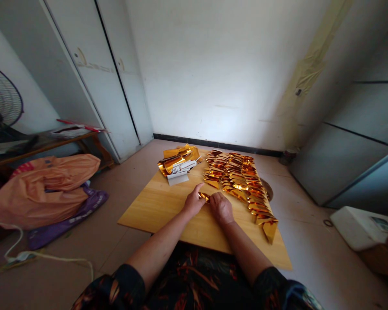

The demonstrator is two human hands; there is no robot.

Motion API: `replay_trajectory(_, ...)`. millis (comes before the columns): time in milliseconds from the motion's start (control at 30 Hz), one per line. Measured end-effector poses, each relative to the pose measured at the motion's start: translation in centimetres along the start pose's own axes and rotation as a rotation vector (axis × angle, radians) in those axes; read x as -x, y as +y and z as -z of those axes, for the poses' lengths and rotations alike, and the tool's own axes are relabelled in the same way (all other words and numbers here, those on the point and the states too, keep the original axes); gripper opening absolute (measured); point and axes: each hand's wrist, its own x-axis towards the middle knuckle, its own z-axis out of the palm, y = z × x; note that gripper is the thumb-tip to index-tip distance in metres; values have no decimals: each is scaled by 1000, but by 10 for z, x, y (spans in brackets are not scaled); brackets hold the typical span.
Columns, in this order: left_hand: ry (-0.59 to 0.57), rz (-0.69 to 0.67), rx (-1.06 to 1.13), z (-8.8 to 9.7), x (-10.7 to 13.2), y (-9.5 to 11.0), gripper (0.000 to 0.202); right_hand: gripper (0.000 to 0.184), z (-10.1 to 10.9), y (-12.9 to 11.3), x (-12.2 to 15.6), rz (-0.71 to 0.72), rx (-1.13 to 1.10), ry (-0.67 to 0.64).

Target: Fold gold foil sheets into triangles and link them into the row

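White wall point(197, 64) ahead, table point(164, 204) below: remotely I see left hand point(194, 201) and right hand point(221, 208), fingers closed on foil point(204, 197) between them over the table. Folding seems in hand; the next crease, I judge, calls for even pressure.

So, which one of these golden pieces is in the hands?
The small golden piece held between the left hand and the right hand; the others lie on the table, in the rows at right or the pile behind.
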Motion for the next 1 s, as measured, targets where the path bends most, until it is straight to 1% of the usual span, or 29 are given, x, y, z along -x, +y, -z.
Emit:
replay_trajectory(133,8,1,21,0,-2,-1,64,26,2,-1,0,30,-23,2)
replay_trajectory(300,48,15,88,1,-8,-3,64,18,5,-3,1,28,-52,-11)
replay_trajectory(367,67,26,100,3,-9,-3,66,17,5,-3,2,6,-53,-24)
replay_trajectory(467,101,50,119,3,-8,-2,72,19,5,-3,1,-21,-23,-44)
replay_trajectory(567,113,39,160,0,-3,-1,84,22,4,-2,1,-18,-8,-24)
replay_trajectory(633,111,28,204,-3,1,1,93,23,4,-2,2,-19,-13,2)
replay_trajectory(733,109,51,266,-5,4,5,101,24,3,-2,2,-16,-6,25)
replay_trajectory(867,93,69,366,-4,5,11,105,27,1,-2,1,-35,48,46)
replay_trajectory(1000,20,74,474,-2,3,13,106,25,-2,-1,1,-48,78,50)
